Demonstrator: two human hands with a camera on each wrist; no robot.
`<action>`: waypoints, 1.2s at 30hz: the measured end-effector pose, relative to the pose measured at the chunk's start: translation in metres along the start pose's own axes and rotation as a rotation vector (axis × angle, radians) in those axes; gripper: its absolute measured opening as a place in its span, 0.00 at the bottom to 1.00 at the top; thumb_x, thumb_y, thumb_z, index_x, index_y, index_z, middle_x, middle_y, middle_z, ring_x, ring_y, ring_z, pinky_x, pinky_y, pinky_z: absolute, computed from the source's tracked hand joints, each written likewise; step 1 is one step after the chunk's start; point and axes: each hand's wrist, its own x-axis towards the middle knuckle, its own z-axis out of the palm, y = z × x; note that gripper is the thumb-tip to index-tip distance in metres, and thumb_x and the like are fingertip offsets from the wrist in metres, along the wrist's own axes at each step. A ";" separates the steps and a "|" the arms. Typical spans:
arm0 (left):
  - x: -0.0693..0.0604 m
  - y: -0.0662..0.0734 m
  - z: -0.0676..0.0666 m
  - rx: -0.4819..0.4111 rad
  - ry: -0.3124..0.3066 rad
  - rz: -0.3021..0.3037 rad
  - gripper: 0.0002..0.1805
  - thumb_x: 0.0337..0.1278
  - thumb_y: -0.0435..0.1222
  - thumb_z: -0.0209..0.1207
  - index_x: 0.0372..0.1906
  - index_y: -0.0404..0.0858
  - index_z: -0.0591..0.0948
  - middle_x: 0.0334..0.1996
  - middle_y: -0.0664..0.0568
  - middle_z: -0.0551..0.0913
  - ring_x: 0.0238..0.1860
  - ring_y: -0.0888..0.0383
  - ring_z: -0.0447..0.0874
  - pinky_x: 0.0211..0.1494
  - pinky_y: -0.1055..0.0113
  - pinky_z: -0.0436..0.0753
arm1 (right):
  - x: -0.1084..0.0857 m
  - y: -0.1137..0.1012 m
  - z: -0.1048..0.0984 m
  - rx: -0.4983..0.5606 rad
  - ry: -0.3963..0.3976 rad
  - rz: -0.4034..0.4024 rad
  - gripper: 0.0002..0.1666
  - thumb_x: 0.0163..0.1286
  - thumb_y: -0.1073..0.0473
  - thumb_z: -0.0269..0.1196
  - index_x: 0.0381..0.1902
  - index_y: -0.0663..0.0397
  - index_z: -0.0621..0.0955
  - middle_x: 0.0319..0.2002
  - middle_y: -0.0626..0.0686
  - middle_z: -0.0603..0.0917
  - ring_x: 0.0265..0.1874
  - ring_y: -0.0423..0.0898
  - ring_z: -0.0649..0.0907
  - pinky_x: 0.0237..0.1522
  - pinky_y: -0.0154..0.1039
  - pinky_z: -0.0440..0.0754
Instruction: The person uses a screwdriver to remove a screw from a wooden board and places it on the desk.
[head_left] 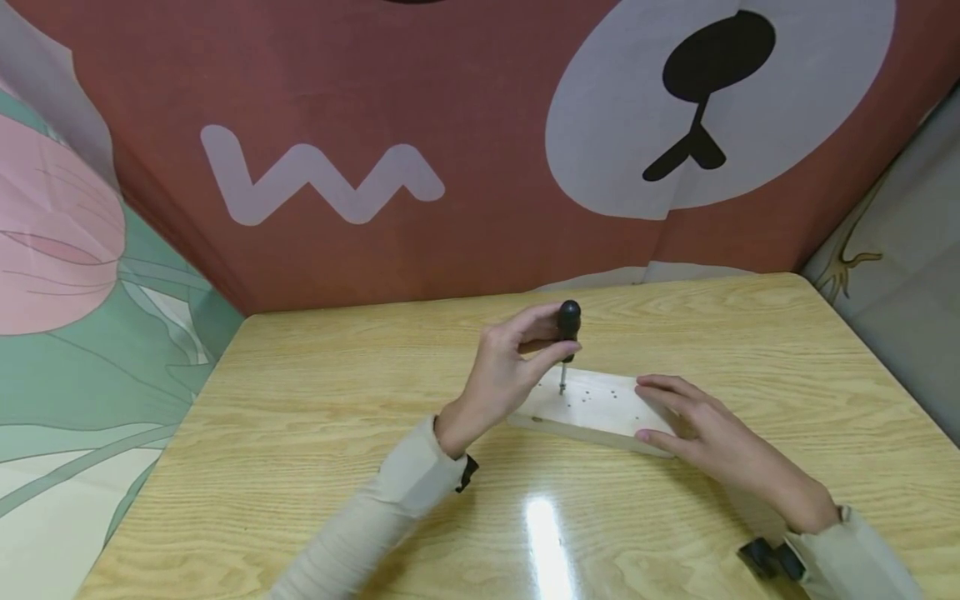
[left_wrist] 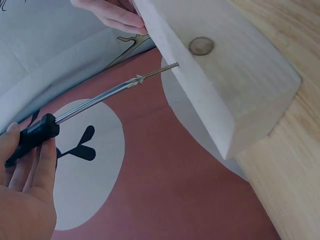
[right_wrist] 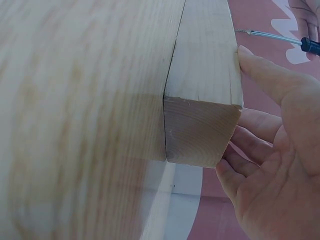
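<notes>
Upright over a pale wooden block [head_left: 600, 421] stands a screwdriver [head_left: 569, 321] with a black handle and a metal shank. My left hand [head_left: 510, 367] pinches its handle between thumb and fingers. In the left wrist view a long threaded screw [left_wrist: 159, 72] sits at the driver's tip, its point at the block's top face. My right hand [head_left: 697, 425] grips the block's right end, thumb on the near edge and fingers over the far side. Several small dark holes dot the top face. A round knot [left_wrist: 201, 46] marks the block's near side.
The block lies on a wood-grain table [head_left: 337, 483], right of its middle. A red printed cloth [head_left: 375, 258] hangs behind the table's back edge, with more printed cloth at both sides. Dark wrist mounts [head_left: 772, 558] sit at the sleeves.
</notes>
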 end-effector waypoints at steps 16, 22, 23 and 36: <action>-0.005 -0.009 0.004 -0.014 -0.001 0.031 0.21 0.53 0.26 0.68 0.54 0.27 0.80 0.41 0.37 0.88 0.41 0.49 0.90 0.50 0.72 0.87 | 0.000 0.000 0.001 0.005 -0.002 0.008 0.35 0.66 0.48 0.68 0.64 0.64 0.76 0.66 0.63 0.74 0.65 0.65 0.73 0.59 0.66 0.74; -0.008 -0.010 0.002 -0.070 -0.056 0.031 0.22 0.59 0.25 0.64 0.59 0.25 0.77 0.45 0.35 0.87 0.45 0.49 0.89 0.51 0.70 0.87 | 0.000 -0.001 0.001 0.001 -0.002 0.016 0.35 0.66 0.47 0.68 0.64 0.64 0.76 0.65 0.62 0.74 0.65 0.64 0.73 0.59 0.66 0.74; -0.008 -0.010 0.001 -0.082 -0.065 0.027 0.22 0.60 0.25 0.63 0.60 0.24 0.77 0.46 0.34 0.87 0.46 0.48 0.89 0.52 0.69 0.87 | -0.001 -0.001 0.001 0.003 0.000 0.016 0.35 0.66 0.47 0.68 0.64 0.64 0.76 0.65 0.62 0.74 0.65 0.64 0.73 0.59 0.65 0.74; -0.007 -0.009 -0.004 -0.107 -0.077 -0.007 0.22 0.59 0.24 0.63 0.59 0.26 0.77 0.46 0.35 0.87 0.45 0.48 0.89 0.49 0.68 0.88 | 0.000 -0.002 0.001 -0.015 0.000 0.021 0.36 0.68 0.45 0.66 0.64 0.63 0.76 0.66 0.59 0.74 0.65 0.61 0.73 0.59 0.63 0.74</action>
